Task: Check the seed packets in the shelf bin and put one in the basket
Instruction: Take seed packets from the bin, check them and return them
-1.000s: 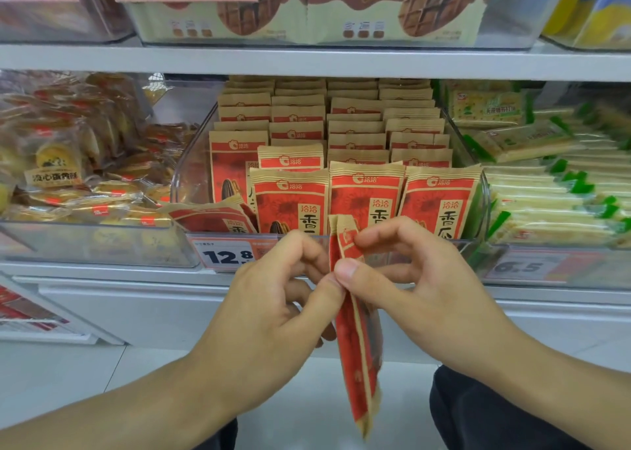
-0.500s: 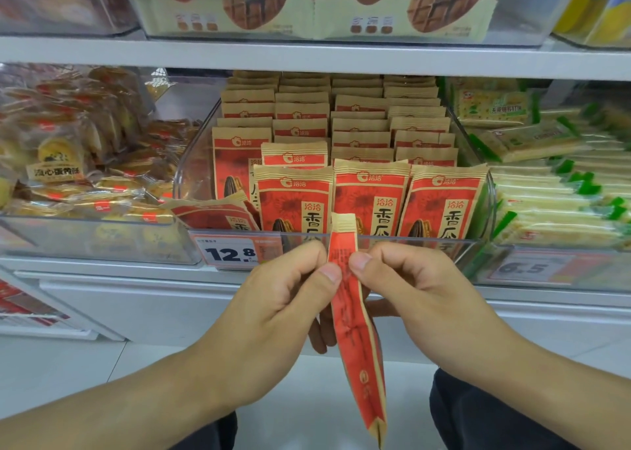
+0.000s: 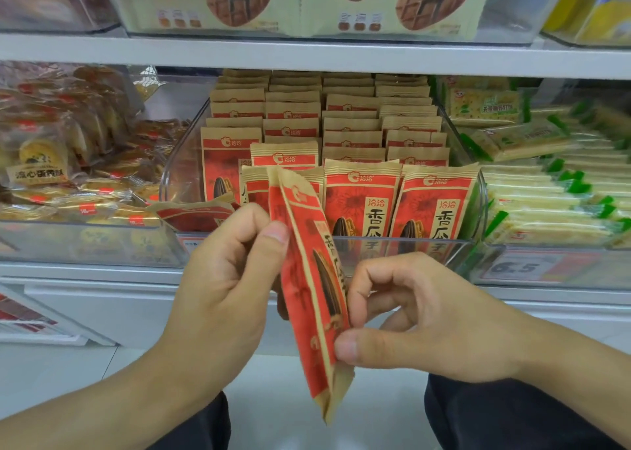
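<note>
Head view: one red-and-tan seed packet [image 3: 309, 289] is held out in front of the clear shelf bin [image 3: 476, 190], clear of the rows of matching packets [image 3: 362, 197] standing upright in it. The left hand [image 3: 225, 279] pinches the packet near its upper edge, thumb on the near face. The right hand [image 3: 420, 316] pinches it lower down, thumb and curled fingers on the right edge. Two grips at different heights likely let the person turn the packet to read its faces, which suits the checking step. Its long axis runs nearly vertical, top leaning slightly left and away towards the bin, bottom seal pointing down towards the person. It is seen almost edge-on, the printed face turned right. No basket is in view.
</note>
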Available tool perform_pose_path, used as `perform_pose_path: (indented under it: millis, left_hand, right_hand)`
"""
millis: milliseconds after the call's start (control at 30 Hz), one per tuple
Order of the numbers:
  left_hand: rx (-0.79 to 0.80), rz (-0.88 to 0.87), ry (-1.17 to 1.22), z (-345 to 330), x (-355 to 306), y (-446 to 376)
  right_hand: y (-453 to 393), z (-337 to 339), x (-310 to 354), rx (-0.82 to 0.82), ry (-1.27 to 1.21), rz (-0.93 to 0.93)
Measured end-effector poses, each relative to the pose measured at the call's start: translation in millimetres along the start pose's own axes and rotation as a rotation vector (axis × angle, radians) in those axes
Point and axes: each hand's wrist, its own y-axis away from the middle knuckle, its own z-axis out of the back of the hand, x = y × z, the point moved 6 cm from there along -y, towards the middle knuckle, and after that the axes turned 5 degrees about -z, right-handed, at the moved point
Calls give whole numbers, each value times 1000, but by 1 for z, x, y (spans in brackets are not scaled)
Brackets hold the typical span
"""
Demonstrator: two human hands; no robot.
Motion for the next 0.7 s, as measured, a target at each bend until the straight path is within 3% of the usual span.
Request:
perform_pose_path:
  millis: [167, 467, 600, 700]
  left_hand:
    - [-2, 44, -11, 2, 2, -3]
    - [254, 121, 176, -14, 5, 8]
    - [345, 136, 64, -18, 7, 11]
    - [327, 81, -64, -16, 6, 8]
  right_hand:
    - [1, 1, 1, -82, -27, -33]
    - [1, 24, 3, -325, -262, 62]
    - [-1, 22, 2, -261, -352, 88]
    - [-3, 16, -1, -238, -347, 78]
